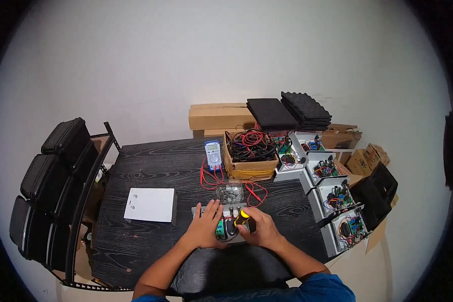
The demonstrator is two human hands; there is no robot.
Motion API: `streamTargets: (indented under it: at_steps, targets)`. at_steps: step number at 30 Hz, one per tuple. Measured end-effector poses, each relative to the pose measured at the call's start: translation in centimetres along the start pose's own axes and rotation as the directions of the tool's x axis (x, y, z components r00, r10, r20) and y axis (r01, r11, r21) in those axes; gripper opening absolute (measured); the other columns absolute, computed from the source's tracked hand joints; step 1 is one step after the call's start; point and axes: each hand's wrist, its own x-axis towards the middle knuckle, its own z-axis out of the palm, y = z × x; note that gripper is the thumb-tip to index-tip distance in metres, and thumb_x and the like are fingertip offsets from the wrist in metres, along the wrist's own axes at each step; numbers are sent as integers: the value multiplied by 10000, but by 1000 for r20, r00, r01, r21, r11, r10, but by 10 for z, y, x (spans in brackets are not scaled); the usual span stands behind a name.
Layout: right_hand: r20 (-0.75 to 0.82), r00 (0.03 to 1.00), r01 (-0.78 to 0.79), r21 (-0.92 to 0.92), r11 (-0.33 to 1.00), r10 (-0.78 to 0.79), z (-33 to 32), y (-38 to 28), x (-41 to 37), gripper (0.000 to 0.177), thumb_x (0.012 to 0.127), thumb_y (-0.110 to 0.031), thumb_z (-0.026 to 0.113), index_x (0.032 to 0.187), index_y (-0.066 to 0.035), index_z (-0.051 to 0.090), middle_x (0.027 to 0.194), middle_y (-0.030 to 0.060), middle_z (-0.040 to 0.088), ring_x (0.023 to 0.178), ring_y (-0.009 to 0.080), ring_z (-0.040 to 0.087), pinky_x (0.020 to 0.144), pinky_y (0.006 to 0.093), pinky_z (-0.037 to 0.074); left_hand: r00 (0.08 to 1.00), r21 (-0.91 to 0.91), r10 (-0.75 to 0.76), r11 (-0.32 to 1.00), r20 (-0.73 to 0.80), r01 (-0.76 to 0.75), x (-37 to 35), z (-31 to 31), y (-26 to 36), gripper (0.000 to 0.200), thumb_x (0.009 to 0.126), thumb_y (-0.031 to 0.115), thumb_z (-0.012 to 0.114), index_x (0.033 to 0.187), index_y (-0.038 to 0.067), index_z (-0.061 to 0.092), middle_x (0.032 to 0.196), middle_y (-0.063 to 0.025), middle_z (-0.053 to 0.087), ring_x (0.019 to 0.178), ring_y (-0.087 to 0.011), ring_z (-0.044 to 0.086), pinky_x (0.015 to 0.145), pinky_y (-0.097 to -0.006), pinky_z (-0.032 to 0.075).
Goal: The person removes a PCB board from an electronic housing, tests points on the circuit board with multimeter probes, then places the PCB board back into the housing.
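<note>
At the table's front edge lies a grey metal enclosure (pixel 239 238) with a green circuit board (pixel 220 228) and dark parts inside. My left hand (pixel 206 225) rests flat over its left side, fingers extended. My right hand (pixel 259 227) is closed around a yellow and black screwdriver handle (pixel 242 217), held over the right part of the enclosure. The tool's tip is too small to make out. Just behind the enclosure is a clear plastic container (pixel 229 192) of small metal pieces.
A white panel (pixel 150 205) lies left on the black table (pixel 151 163). Behind are a blue multimeter (pixel 213 155), red leads (pixel 256 195) and a cardboard box (pixel 250 171) of cables. Open enclosures with circuit boards (pixel 338 197) line the right. Black cases (pixel 45 176) fill a left rack.
</note>
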Motion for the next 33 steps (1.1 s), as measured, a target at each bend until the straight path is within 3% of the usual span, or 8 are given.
streamTargets:
  at_steps: [5, 8, 13, 16, 19, 20, 23, 33]
  targets:
    - [33, 995, -96, 46, 994, 95, 7, 12, -18, 814, 891, -42, 789, 1561, 1, 328, 1228, 236, 685, 1040, 353, 747, 888, 422, 617, 1000, -16, -2, 1000, -6, 2, 0, -1, 0, 1417, 611, 789, 839, 1585, -102, 322, 1685, -280, 269, 1603, -417, 210, 1250, -703, 137]
    - [-51, 941, -313, 235, 920, 333, 2, 5, -20, 822, 933, -10, 715, 1630, 21, 282, 1243, 200, 683, 1047, 259, 728, 881, 351, 594, 1000, -4, 4, 1000, -10, -4, 1, 2, -1, 1415, 614, 788, 837, 1584, -104, 322, 1685, -280, 269, 1603, -415, 212, 1247, -708, 140]
    - [-252, 804, -444, 349, 825, 539, -12, 26, -12, 678, 943, 13, 684, 1580, 27, 451, 1233, 136, 675, 1032, 150, 655, 864, 267, 543, 1000, -16, -10, 1000, 6, 10, 0, -3, 1, 1415, 623, 782, 836, 1594, -102, 308, 1694, -274, 257, 1608, -408, 201, 1255, -696, 135]
    - [-285, 802, -494, 178, 851, 525, -10, 66, -29, 569, 984, -49, 694, 1523, 24, 527, 1306, 131, 682, 1130, 148, 653, 920, 293, 540, 1000, -23, -16, 1000, 22, 16, 0, -5, 2, 1419, 626, 780, 835, 1601, -100, 298, 1698, -271, 251, 1609, -408, 196, 1260, -688, 131]
    - [-283, 776, -580, 28, 814, 563, -10, 89, -41, 511, 930, -23, 711, 1429, 21, 609, 1158, 168, 718, 1018, 219, 707, 879, 311, 542, 1000, -22, -15, 1000, 24, 15, 0, -5, 2, 1424, 624, 780, 836, 1601, -102, 293, 1699, -272, 247, 1608, -411, 196, 1260, -690, 126]
    - [-305, 804, -549, -56, 834, 510, -6, 103, -50, 502, 918, -49, 723, 1407, 8, 622, 1182, 208, 718, 1055, 326, 712, 917, 375, 553, 1000, -17, -14, 1000, 21, 14, 0, -4, 2, 1426, 622, 780, 836, 1600, -104, 293, 1698, -273, 246, 1607, -412, 196, 1259, -692, 124]
    - [-258, 815, -574, -236, 784, 519, -6, 122, -68, 497, 920, -78, 723, 1404, -16, 628, 1230, 217, 713, 1105, 388, 688, 965, 448, 547, 1000, -24, -14, 1000, 19, 14, 1, -5, 2, 1425, 617, 780, 837, 1595, -107, 302, 1692, -279, 255, 1605, -418, 200, 1257, -699, 117]
    - [-152, 770, -622, -399, 674, 620, -9, 141, -72, 446, 904, -98, 722, 1337, -45, 631, 1177, 169, 694, 1107, 376, 653, 957, 486, 522, 1000, -51, -12, 999, 1, 12, 3, -5, 1, 1420, 597, 781, 838, 1584, -107, 331, 1679, -286, 281, 1600, -420, 215, 1257, -701, 108]
